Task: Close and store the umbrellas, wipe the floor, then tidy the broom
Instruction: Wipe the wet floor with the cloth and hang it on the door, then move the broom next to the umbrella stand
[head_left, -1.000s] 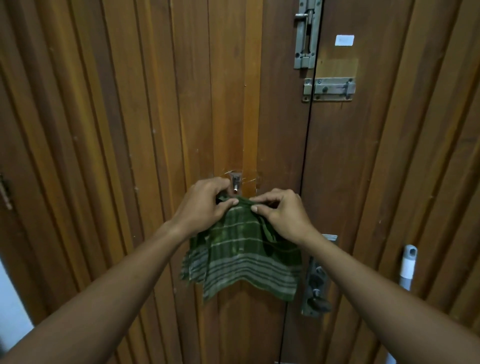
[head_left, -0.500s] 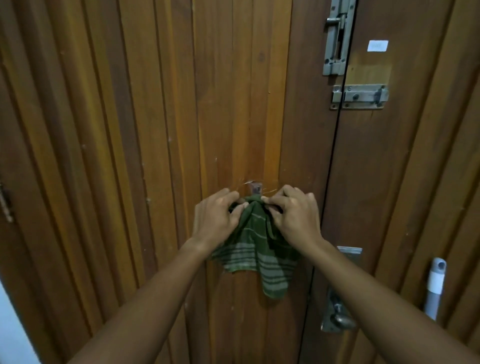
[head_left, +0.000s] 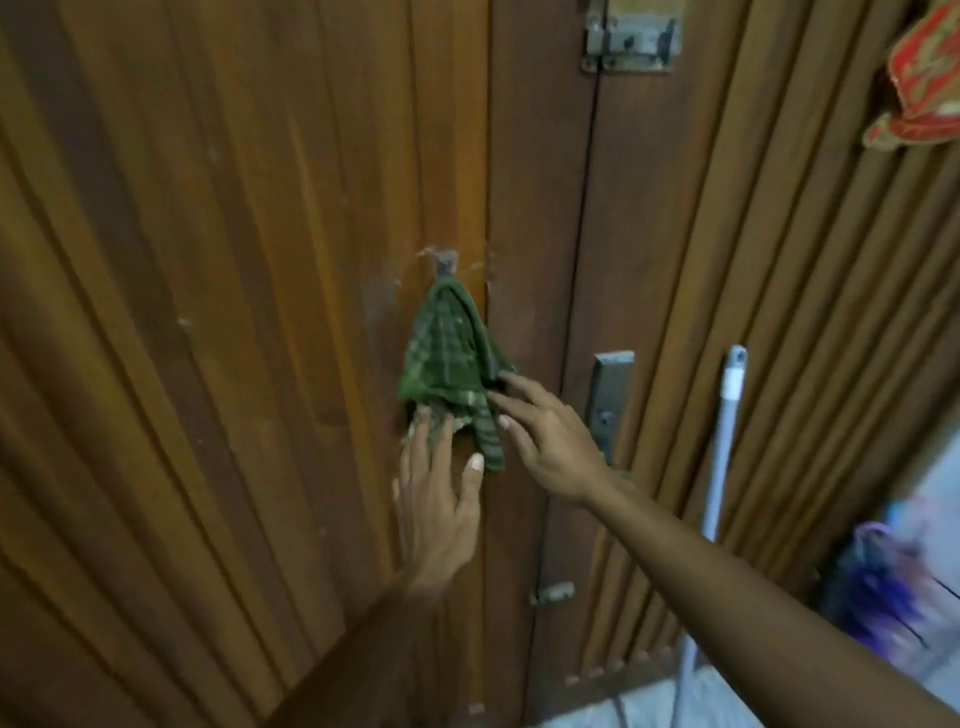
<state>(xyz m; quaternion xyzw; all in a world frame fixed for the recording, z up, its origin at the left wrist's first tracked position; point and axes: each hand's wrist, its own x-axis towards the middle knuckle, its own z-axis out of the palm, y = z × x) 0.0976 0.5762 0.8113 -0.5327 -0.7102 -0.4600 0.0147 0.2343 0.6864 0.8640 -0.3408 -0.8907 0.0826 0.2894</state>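
Touching the green cloth (head_left: 444, 353) under the hook (head_left: 445, 262) with flat left hand (head_left: 440, 506) and right hand (head_left: 555, 446) — gripping nothing — maybe risking tugging it off.

Worn on the person's head, a single wide-angle camera faces a wooden door (head_left: 234, 312) from close by, tilted slightly down. The left hand (head_left: 439, 499) and right hand (head_left: 550, 441) reach in from the lower edge; a strip of floor (head_left: 649, 712) shows bottom right.

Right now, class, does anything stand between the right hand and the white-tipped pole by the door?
Only the door-handle plate lies between the right hand and the pole, flat on the door; the hand can probably pass in front.
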